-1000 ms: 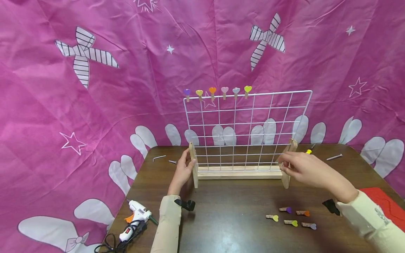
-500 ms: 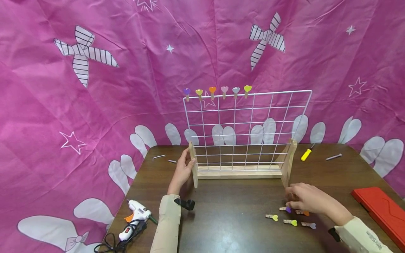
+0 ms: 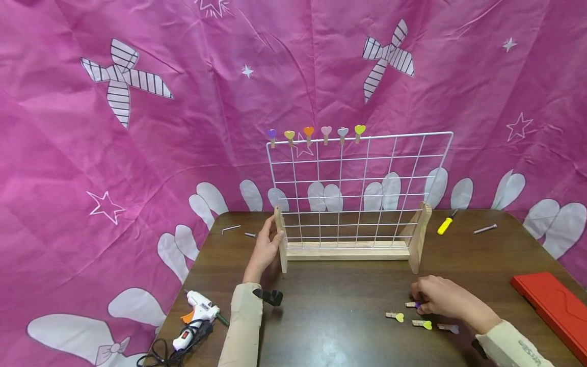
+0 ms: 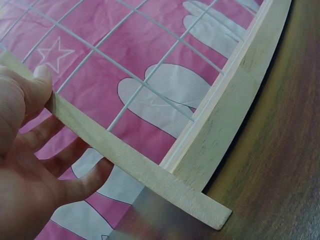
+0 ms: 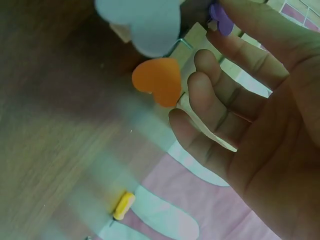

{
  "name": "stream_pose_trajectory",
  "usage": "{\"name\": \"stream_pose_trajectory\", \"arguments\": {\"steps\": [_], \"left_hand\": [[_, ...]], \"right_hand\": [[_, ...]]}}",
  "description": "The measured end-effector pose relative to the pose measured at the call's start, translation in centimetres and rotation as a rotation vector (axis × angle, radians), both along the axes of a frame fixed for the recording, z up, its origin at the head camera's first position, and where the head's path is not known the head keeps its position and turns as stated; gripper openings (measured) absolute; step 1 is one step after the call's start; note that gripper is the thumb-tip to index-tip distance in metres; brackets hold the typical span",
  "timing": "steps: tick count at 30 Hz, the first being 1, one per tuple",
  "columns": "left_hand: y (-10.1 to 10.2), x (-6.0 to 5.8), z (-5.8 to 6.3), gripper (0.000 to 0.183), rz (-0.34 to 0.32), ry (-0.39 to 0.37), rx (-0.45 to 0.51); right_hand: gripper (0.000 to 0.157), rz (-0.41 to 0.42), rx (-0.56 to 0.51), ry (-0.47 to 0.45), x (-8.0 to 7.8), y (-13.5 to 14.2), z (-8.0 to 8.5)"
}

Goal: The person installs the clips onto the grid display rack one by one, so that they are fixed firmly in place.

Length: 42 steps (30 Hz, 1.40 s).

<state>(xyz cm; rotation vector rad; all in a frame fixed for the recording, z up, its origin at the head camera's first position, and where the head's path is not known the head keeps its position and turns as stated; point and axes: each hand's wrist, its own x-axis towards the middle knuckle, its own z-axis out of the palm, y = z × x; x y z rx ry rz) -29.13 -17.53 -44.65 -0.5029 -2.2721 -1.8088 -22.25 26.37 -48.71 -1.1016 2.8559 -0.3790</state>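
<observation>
My left hand (image 3: 265, 250) grips the left upright (image 4: 150, 162) of a wooden stand (image 3: 348, 254), with the thumb on one side and fingers on the other. A white wire grid rises from the stand. Several heart clothespins line its top left, from purple (image 3: 272, 135) to lime (image 3: 359, 132). Low over the table, my right hand (image 3: 447, 298) has its thumb and index finger on either side of a purple heart clothespin (image 5: 223, 19), with a gap between them. An orange heart clothespin (image 5: 159, 82) lies under this hand, hidden in the head view.
Two yellow-green clothespins (image 3: 421, 324) and a grey-blue one (image 3: 448, 328) lie nearby. A glue gun (image 3: 197, 308) with its cord is at left, a red case (image 3: 545, 300) at right. Behind are a yellow screwdriver (image 3: 444, 226), a bolt (image 3: 485, 229) and a hex key (image 3: 231, 229).
My right hand has come down from the stand's right upright to the loose clothespins, uncovering the screwdriver. The left hand keeps its hold on the left upright.
</observation>
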Motion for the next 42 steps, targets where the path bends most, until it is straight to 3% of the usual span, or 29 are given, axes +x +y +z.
{"name": "stream_pose_trajectory", "arguments": {"steps": [5, 13, 21, 28, 33, 42], "left_hand": [[0.0, 0.0, -0.1, 0.049, 0.001, 0.003, 0.003], [-0.1, 0.1, -0.1, 0.050, 0.009, 0.004, 0.001], [0.0, -0.1, -0.2, 0.049, -0.001, 0.008, 0.008], [0.0, 0.0, -0.2, 0.049, 0.003, 0.010, 0.005], [0.1, 0.1, -0.1, 0.050, 0.006, -0.019, 0.006], [0.0, 0.2, -0.2, 0.050, 0.011, -0.026, -0.002]], "right_hand": [[0.024, 0.008, -0.009, 0.002, 0.2, 0.0, -0.1], [0.026, -0.078, -0.031, -0.118, 0.2, -0.4, 1.2], [0.022, -0.028, -0.127, -0.051, 0.0, -0.9, 3.5], [0.019, 0.085, -0.254, 0.116, -0.2, -0.8, 5.2], [0.019, 0.116, -0.273, 0.246, -0.3, -1.0, 8.5], [0.024, 0.149, -0.161, 0.527, -1.3, -2.6, 18.2]]}}
